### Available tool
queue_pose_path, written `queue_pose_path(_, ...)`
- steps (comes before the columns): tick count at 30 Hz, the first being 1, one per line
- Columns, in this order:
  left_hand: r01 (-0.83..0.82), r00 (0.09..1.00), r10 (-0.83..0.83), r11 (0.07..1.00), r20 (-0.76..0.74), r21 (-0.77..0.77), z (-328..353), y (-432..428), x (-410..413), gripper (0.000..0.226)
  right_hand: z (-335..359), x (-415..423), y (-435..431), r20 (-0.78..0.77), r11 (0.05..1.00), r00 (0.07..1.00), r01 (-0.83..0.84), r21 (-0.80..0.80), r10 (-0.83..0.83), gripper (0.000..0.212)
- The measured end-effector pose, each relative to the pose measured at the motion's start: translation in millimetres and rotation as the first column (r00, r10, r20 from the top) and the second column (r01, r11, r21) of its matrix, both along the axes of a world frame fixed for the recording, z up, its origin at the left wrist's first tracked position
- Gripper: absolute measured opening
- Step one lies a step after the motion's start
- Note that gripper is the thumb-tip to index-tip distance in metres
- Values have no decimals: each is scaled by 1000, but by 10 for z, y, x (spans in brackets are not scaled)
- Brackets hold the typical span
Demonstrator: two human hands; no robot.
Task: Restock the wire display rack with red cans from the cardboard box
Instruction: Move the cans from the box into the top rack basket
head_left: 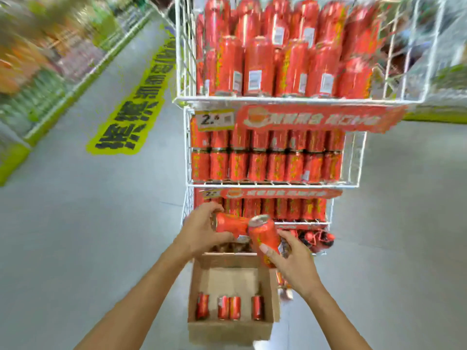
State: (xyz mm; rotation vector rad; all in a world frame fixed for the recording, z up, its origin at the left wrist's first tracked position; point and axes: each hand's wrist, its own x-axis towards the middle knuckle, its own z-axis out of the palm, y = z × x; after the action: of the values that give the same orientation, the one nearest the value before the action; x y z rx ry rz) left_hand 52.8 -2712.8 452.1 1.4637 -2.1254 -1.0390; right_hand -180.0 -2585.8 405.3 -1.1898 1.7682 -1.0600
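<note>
A white wire display rack [275,184] stands in front of me, its tiers packed with red cans. On the floor at its foot sits an open cardboard box [230,330] with several red cans [228,307] upright along its near wall. My left hand [202,229] grips a red can [231,224] lying sideways. My right hand [294,262] holds a second red can [265,237], tilted with its silver top up. Both cans are above the box, in front of the rack's lowest tiers, and touch each other.
Red price banners [313,118] hang on the rack's tier fronts. A yellow floor sticker [134,107] with black characters lies on the grey aisle floor to the left. Blurred store shelving [43,61] runs along the far left. Grey floor spreads on both sides of the rack.
</note>
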Motion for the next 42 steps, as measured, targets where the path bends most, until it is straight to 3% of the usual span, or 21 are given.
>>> queue_pose_path(3, 15, 988, -25, 997, -152, -70, 750, -70, -213, 60, 789, -171, -95, -42, 993, 998, 34, -117, -39, 32)
queue_pose_path(8, 5, 956, -45, 990, -289, -139, 1563, -174, -619, 63, 1603, -556, -317, -80, 974, 995, 42, -225, -62, 32)
queue_pose_path(13, -42, 904, -29, 987, -426, -158, 2075, -341, -1132, 60, 2161, -1000, -595, -10, 956, 999, 48, -290, -53, 48)
queue_pose_path(20, -124, 882, 8, 968, -472, -217, 2583, -610, -1841, 56, 2687, -1631, -999, -8, 922, 992, 116, -370, -128, 68)
queue_pose_path(22, -128, 886, 7, 965, -464, -230, 2696, -751, -2065, 49, 2788, -1823, -1135, -15, 920, 988, 137, -367, -152, 70)
queue_pose_path(24, -129, 898, 12, 963, -440, -238, 2797, -896, -2294, 46, 2871, -2008, -1267, -29, 922, 988, 132, -364, -153, 56)
queue_pose_path(32, -75, 986, 12, 921, -164, -383, 3029, -1387, -3080, 60, 2966, -2540, -1818, -139, 932, 961, 186, -311, -238, 40)
queue_pose_path(37, -21, 999, 4, 915, -43, -402, 2915, -1641, -3248, 40, 2849, -2654, -2022, -160, 959, 964, 172, -227, -211, 39)
queue_pose_path(40, 32, 999, -30, 907, 11, -420, 2764, -1723, -3278, 53, 2759, -2721, -2075, -183, 977, 969, 136, -167, -167, 40)
queue_pose_path(42, 55, 998, -38, 898, 47, -436, 2687, -1751, -3310, 46, 2690, -2758, -2097, -194, 985, 970, 126, -119, -147, 44)
